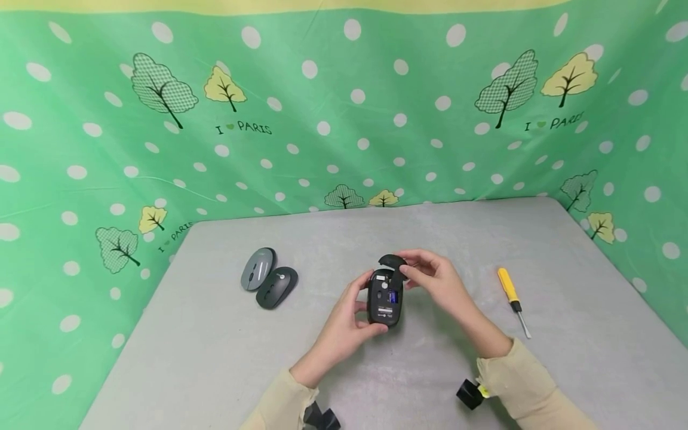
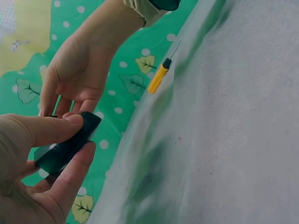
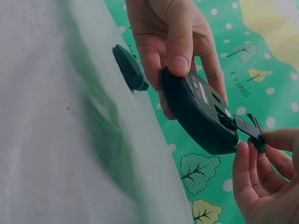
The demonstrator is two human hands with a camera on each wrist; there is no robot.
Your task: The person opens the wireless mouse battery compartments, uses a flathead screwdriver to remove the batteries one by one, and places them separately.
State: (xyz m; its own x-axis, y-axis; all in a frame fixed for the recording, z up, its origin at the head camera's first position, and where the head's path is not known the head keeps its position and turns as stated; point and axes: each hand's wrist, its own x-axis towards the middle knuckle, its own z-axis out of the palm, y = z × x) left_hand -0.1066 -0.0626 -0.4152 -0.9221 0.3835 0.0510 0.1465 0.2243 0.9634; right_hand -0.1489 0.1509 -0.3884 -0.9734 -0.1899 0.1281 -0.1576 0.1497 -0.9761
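Observation:
My left hand [image 1: 344, 319] grips a black computer mouse [image 1: 380, 312] by its sides, underside facing up and held above the table. Its battery compartment lies uncovered, and a blue battery [image 1: 394, 297] shows inside. At the mouse's far end, my right hand [image 1: 438, 280] pinches the black battery cover [image 1: 393, 261] between thumb and fingers. In the right wrist view the cover [image 3: 247, 126] is tilted up off the mouse [image 3: 196, 116], its narrow tongue close by the compartment opening. The left wrist view gives the mouse [image 2: 65, 151] edge-on, with the cover mostly hidden.
Two more mice, one grey [image 1: 257, 272] and one black [image 1: 276, 289], lie side by side on the grey table [image 1: 215, 358] to the left. A yellow-handled screwdriver [image 1: 509, 291] lies on the right. Behind the table hangs a green dotted cloth [image 1: 292, 173].

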